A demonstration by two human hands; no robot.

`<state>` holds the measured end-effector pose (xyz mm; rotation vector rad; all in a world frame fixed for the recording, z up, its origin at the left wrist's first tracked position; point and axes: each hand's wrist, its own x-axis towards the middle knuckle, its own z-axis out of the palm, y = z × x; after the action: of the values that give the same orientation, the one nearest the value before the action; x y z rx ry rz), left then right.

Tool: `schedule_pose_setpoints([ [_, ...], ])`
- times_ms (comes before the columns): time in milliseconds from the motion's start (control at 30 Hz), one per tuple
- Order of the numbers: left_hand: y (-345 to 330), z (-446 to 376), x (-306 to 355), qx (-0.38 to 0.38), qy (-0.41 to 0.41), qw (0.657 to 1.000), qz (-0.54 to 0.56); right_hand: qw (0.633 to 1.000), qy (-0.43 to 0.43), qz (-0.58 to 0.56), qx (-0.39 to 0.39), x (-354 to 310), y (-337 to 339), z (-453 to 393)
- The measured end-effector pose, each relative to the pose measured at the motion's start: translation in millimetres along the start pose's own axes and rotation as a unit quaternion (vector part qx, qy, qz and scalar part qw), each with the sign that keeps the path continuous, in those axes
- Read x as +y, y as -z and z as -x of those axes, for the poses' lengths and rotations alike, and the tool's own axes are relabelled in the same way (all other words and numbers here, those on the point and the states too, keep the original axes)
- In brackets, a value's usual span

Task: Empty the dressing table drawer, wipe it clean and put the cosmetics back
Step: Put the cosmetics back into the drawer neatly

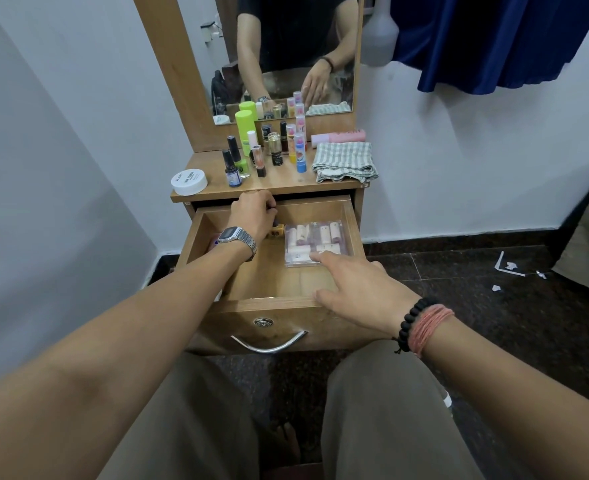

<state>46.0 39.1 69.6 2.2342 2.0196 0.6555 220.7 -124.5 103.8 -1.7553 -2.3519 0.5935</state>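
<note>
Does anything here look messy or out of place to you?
Only the floor: small torn white paper scraps lie scattered on the dark tiles right of the dressing table. The bottles on top stand upright and the striped cloth is folded.

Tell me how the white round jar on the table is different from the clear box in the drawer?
The white round jar is round and solid white, so its contents are hidden; the clear box is rectangular and see-through, showing small tubes inside. The jar sits on the tabletop untouched; the box lies in the open drawer with the right hand touching it. Both lie flat.
</note>
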Motion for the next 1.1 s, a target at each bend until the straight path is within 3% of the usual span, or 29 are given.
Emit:
schedule_pose_setpoints([
  [333, 36.8, 50.5, 6.6, 0.020, 0.002, 0.996, 0.083, 1.000, 0.002, -0.007, -0.002, 5.6, -1.2, -2.1],
  [433, 39.8, 73.7, -0.3, -0.016, 0.005, 0.997, 0.075, 0.999, 0.002, -0.030, 0.030, 7.9, 5.5, -1.5],
  [567, 38.3, 97.7, -14.6, -0.003, 0.022, 0.996, 0.086, 0.994, 0.000, -0.069, 0.083, 0.3, 22.7, -10.3],
  [833, 34.9, 110.7, -23.4, 0.008, 0.024, 0.992, 0.127, 0.979, 0.072, 0.005, 0.191, -63.3, 88.7, -148.2],
  [1100, 34.9, 111.9, -26.8, 0.012, 0.040, 0.989, 0.141, 0.973, 0.089, 0.137, 0.165, -101.4, 96.5, -246.4],
])
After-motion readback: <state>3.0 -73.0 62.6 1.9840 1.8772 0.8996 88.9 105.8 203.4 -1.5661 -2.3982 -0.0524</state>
